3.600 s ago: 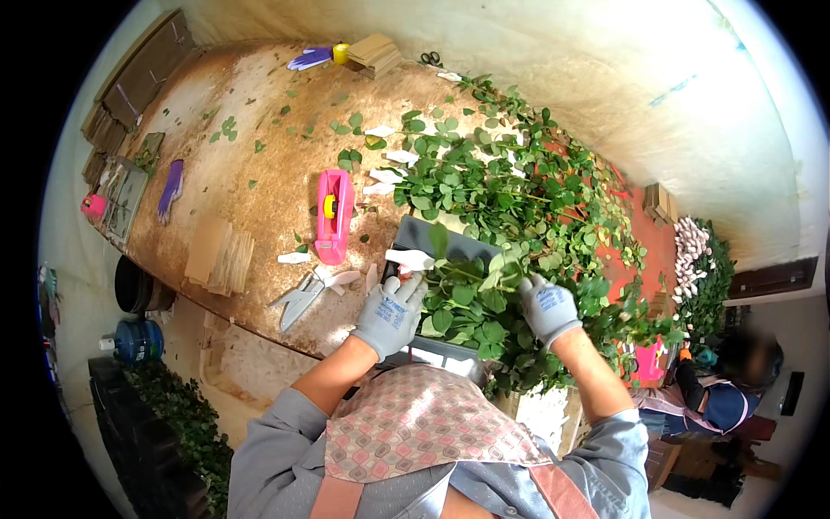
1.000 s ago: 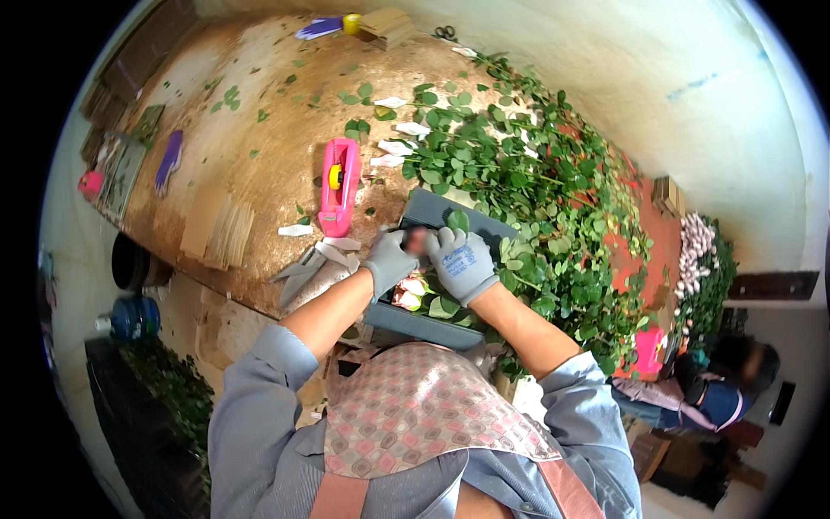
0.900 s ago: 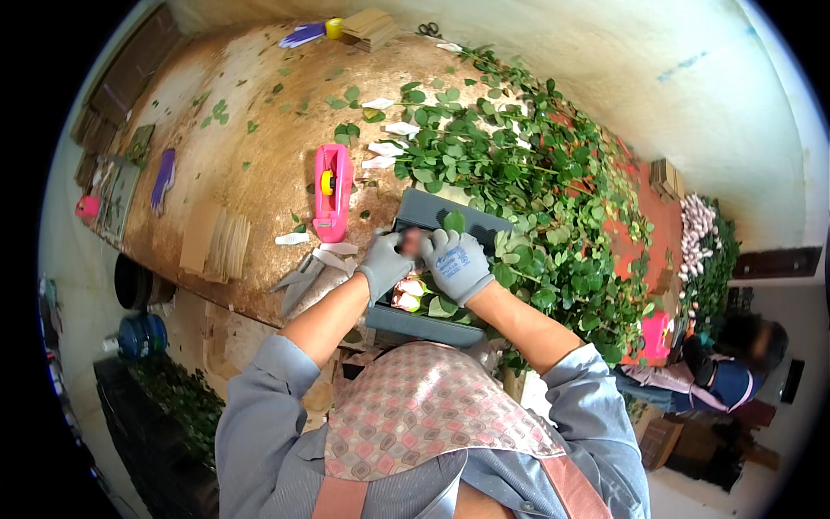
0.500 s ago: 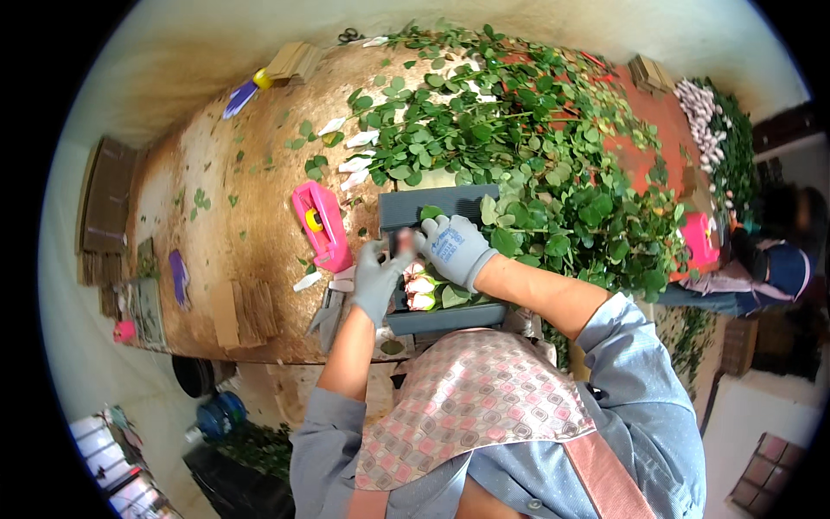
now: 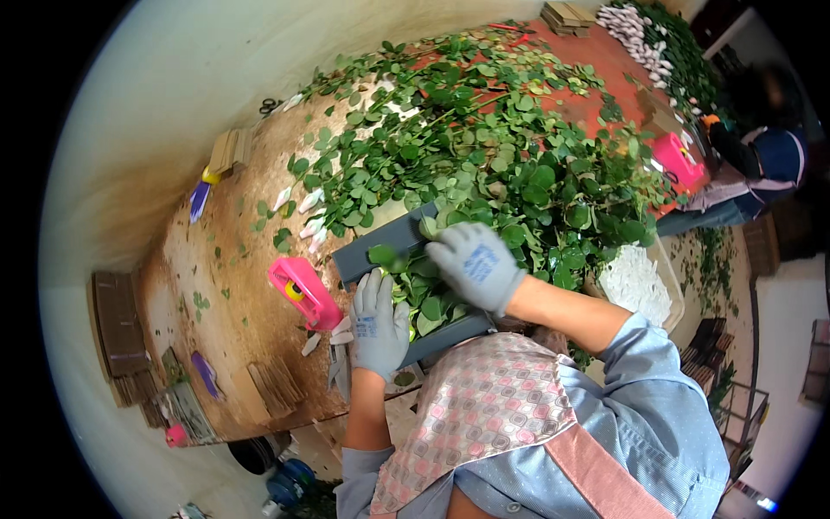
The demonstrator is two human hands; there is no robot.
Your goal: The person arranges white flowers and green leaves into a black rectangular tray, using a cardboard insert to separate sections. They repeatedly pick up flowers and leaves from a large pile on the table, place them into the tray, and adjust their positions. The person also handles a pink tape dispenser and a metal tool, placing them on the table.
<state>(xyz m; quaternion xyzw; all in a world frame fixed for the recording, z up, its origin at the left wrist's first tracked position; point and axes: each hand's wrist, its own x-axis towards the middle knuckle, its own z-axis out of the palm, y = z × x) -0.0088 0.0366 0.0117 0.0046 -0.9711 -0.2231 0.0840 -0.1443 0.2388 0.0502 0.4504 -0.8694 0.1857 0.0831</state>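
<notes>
My left hand [image 5: 379,316], in a grey glove, lies at the left end of a dark grey trough [image 5: 372,246] with its fingers stretched flat. Green leaves and stems [image 5: 430,303] lie inside, beside that hand. My right hand [image 5: 471,264], also gloved, is over the trough's right part, fingers curled on something I cannot make out among the leaves. A pink tape dispenser [image 5: 307,298] stands just left of my left hand. White-wrapped buds [image 5: 313,227] and a small white piece [image 5: 311,344] lie nearby. A grey tool [image 5: 337,368] is partly hidden below my left hand.
Leafy stems [image 5: 527,156] cover the table's back and right. Cardboard stacks [image 5: 270,387], purple gloves [image 5: 206,374] and black scissors [image 5: 268,106] lie around. At right are a white-filled bin [image 5: 635,285], a pink dispenser [image 5: 679,157] and a co-worker [image 5: 765,173] beside wrapped roses [image 5: 631,35].
The view has swung rightward. My left hand has straightened from a pinch. My right hand has moved right, away from it. The pink blooms in the trough no longer show clearly.
</notes>
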